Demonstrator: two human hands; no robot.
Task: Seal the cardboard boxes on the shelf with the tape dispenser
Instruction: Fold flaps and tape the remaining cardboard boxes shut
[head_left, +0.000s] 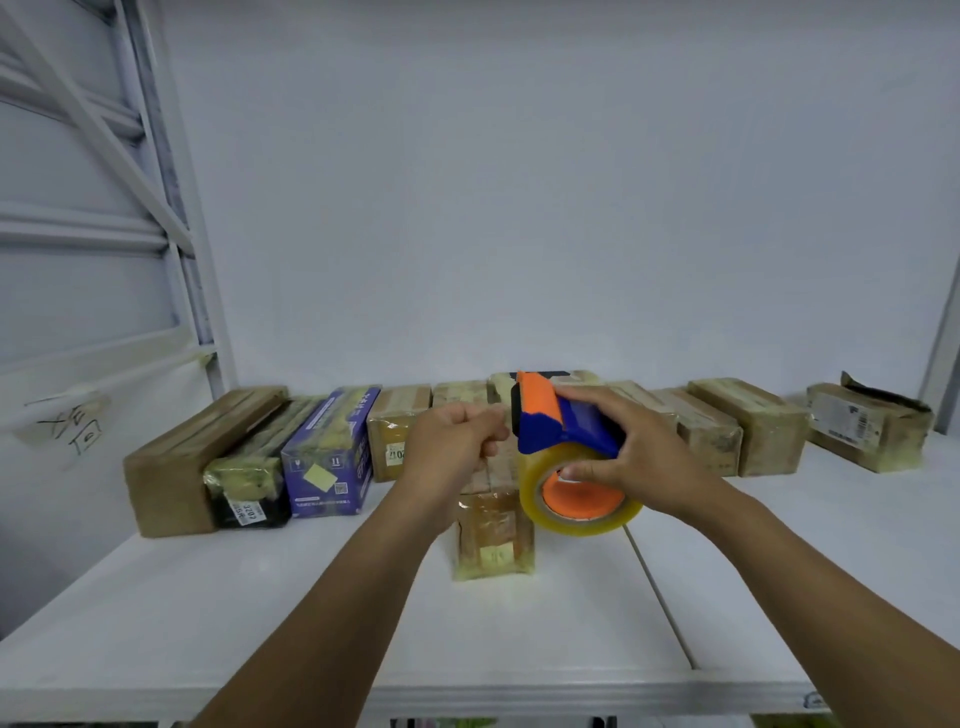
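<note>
A blue and orange tape dispenser (558, 426) with a roll of clear yellowish tape (576, 493) hangs above the shelf, gripped from the right by my right hand (631, 457). My left hand (457, 441) is closed just left of the dispenser's blade end, pinching what looks like the free end of the tape. Below both hands a small cardboard box (493, 525) wrapped in tape stands forward of the row, partly hidden by my hands and the roll.
A row of taped cardboard boxes lines the back of the white shelf (260, 597), among them a brown box (182, 457), a purple box (332, 452) and a torn box (867, 426) at far right. White metal racking (171, 208) rises on the left.
</note>
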